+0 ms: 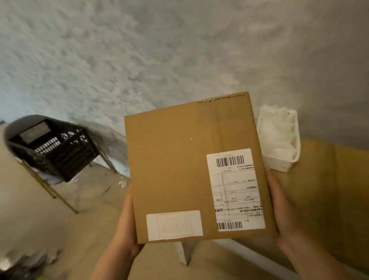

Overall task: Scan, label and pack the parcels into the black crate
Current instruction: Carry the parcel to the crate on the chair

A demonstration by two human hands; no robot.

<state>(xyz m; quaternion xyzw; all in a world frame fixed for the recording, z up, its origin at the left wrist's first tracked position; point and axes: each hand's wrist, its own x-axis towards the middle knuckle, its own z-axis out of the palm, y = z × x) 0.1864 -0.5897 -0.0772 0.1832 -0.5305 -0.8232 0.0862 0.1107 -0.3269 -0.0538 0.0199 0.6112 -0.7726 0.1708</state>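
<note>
Cardboard parcel [194,167] is held aloft, gripped at its side edges by left hand [128,223] and right hand [279,212]. Barcoded shipping label [236,190] and pale sticker [174,225] are affixed; print illegible. Black crate [54,148] is seen at left, well apart.

Both forearms raised. Left hand [126,224] and right hand [281,211] flat against opposite sides of the box [181,162], clamping it.

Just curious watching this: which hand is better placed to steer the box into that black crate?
Probably the left hand: it grips the cardboard box on the side facing the black crate. The right hand holds the far edge.
</note>
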